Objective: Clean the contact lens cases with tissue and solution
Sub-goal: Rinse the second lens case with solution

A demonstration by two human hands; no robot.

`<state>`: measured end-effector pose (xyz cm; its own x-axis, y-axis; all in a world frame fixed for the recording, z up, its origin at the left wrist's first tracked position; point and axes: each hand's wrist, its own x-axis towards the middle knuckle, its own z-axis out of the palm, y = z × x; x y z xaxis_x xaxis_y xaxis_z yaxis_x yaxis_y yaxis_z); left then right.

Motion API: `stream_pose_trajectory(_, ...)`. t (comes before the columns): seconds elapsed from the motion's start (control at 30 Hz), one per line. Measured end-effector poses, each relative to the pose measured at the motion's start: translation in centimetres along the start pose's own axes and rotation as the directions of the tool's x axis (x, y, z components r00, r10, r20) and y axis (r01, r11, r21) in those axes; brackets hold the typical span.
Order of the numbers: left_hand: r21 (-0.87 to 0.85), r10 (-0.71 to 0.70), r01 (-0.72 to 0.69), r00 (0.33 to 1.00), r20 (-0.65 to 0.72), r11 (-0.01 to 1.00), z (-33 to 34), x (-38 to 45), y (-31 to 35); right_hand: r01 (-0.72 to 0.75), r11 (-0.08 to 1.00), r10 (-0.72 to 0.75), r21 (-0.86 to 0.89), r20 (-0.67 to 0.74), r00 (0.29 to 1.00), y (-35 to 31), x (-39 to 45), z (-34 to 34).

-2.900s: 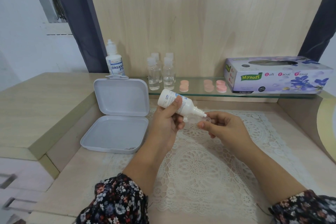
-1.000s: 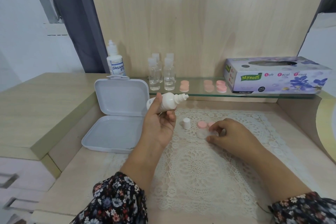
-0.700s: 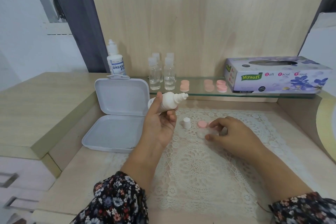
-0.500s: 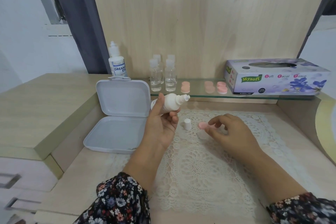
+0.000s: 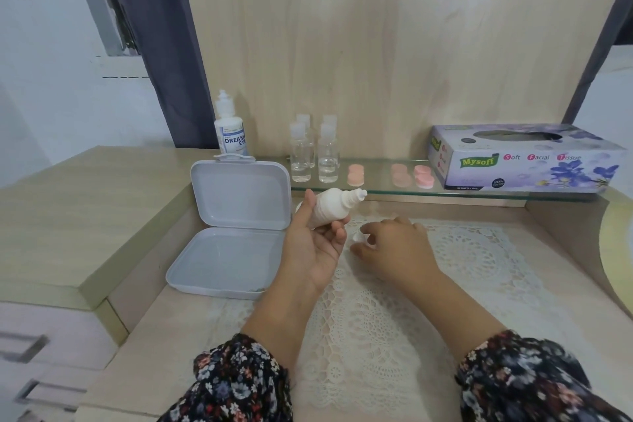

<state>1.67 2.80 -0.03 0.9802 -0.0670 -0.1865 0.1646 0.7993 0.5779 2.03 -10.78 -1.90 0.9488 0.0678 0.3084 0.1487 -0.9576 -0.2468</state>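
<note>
Solution sits in a small white plastic dropper bottle [image 5: 334, 207], uncapped, lying tilted in the left hand [image 5: 317, 245] with its nozzle pointing right; thumb and curled fingers wrap its body, above the white lace mat [image 5: 376, 325] on the pale wooden table [image 5: 178, 315]. The right hand [image 5: 394, 247] is lowered onto the mat just right of the bottle, fingers bent around a small white cap [image 5: 358, 237]; whether they actually grip it I cannot tell. No lens case shows on the mat; the right hand covers that spot. On the glass shelf [image 5: 376, 186] behind lie round pink contact lens case lids [image 5: 412, 175] in small stacks, beside four clear plastic bottles [image 5: 313, 156] with white caps. At the shelf's right end stands a purple flowered tissue box [image 5: 524, 161]. A taller white solution bottle [image 5: 231, 132] stands at the left, behind an open grey hinged plastic box [image 5: 229, 233]. Both arms wear dark floral sleeves [image 5: 236, 384].
</note>
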Motion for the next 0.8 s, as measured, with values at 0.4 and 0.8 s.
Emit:
stream_pose_trajectory(0.4,0.055,0.002,0.001,0.999,-0.040,0.999,0.0,0.3,-0.4,-0.041,0.739,0.199,0.673,-0.159,0.967,2.1,-2.4,-2.4)
stream_pose_trajectory(0.8,0.217,0.024,-0.014,0.999,-0.046,0.976,-0.1,0.4,-1.4,0.124,0.728,0.129,0.674,-0.312,0.941,3.2,-3.5,-3.1)
